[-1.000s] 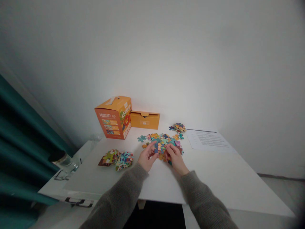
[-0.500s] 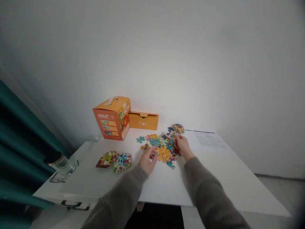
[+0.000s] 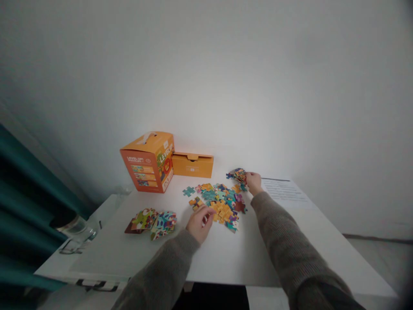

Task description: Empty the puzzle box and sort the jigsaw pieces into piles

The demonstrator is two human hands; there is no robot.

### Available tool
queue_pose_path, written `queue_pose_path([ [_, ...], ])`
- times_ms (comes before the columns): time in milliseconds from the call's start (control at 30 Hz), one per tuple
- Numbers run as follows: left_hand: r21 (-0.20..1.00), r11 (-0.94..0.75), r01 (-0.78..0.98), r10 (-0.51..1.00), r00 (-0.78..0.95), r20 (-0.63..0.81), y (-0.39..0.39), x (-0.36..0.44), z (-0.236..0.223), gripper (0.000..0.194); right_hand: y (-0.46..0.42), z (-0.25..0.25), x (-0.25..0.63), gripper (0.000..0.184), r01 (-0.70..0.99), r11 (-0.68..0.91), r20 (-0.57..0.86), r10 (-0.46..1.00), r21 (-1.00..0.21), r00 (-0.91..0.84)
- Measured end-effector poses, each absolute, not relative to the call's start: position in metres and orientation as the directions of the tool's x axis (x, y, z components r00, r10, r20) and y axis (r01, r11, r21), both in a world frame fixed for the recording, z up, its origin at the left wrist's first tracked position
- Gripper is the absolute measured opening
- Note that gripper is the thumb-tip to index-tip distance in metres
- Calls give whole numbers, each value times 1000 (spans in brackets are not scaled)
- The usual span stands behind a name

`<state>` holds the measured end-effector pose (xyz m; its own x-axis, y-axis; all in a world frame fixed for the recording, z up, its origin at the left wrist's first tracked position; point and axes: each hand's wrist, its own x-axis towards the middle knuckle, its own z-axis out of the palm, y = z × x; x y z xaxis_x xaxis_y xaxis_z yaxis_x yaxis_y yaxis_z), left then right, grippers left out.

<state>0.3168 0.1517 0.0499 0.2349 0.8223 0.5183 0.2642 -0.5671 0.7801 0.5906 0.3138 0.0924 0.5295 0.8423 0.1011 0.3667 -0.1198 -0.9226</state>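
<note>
A loose spread of jigsaw puzzle pieces (image 3: 222, 209), yellow, teal and purple, lies on the white table. At its left front edge rests my left hand (image 3: 200, 221), fingers curled in with thumb and forefinger close together. Whatever may be between those fingertips is hidden. Farther back, my right hand (image 3: 254, 182) has its fingers closed at the right side of a smaller heap of puzzle pieces (image 3: 238, 174), gripping pieces there. A teal piece (image 3: 189, 191) lies apart on the left.
An orange puzzle box (image 3: 146, 165) and a flat yellow-orange box (image 3: 192, 165) stand by the wall. Two stacks of larger picture pieces (image 3: 164, 224) lie front left. A printed sheet (image 3: 284, 191) is at the right. Beyond the table's left side are a glass jar (image 3: 80, 228) and eyeglasses (image 3: 69, 247).
My right hand has moved back and slightly right, from the spread's edge to the rear heap. My left hand stays almost in place. The view has shifted a little.
</note>
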Motion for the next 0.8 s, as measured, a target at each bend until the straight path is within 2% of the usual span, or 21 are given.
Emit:
queue_pose_path([
  [167,775,-549,313,836,202,510,156,315,45,15,292,92,584,29,595,-16,238,908,-804,346],
  [300,770,-524,364,849,155,505,158,313,42,14,257,86,560,14,709,148,242,970,-689,33],
  [367,765,-522,377,851,172,496,157,313,43,15,234,85,546,17,828,396,284,911,-397,-300],
  [433,763,-522,381,852,183,491,156,313,45,15,213,85,534,22,843,498,256,858,-206,-444],
  [500,764,-520,381,853,184,488,155,314,47,15,196,86,523,27,856,505,229,851,-109,-473],
  [600,765,-525,374,850,190,490,155,314,48,15,181,86,510,44,910,414,225,890,-34,-396],
  [800,759,-540,365,841,196,504,155,315,50,16,183,81,491,35,968,249,196,951,-29,-239],
])
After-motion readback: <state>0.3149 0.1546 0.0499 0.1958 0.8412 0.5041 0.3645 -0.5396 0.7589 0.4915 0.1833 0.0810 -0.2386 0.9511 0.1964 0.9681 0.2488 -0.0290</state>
